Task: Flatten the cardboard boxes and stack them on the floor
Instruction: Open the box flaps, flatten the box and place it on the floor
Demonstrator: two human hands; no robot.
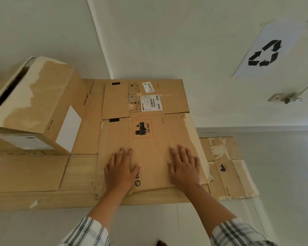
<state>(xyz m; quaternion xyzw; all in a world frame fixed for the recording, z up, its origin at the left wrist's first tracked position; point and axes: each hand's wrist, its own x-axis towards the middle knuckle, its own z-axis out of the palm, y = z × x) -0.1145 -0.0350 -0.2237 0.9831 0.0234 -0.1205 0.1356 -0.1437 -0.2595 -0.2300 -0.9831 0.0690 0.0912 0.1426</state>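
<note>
Both hands, the left hand point(120, 167) and the right hand point(184, 166), lie open and flat, holding nothing, on the flattened box point(149, 153), while the standing box point(37, 107) waits nearer the left one.

Even, soft daylight; faint shadows only. No glare. Strong wide-angle bending at edges; slight overall softness.

Pale floor point(283, 166): flattened cardboard point(34, 171) spread by wall; smaller flat piece point(228, 174) just right.
</note>
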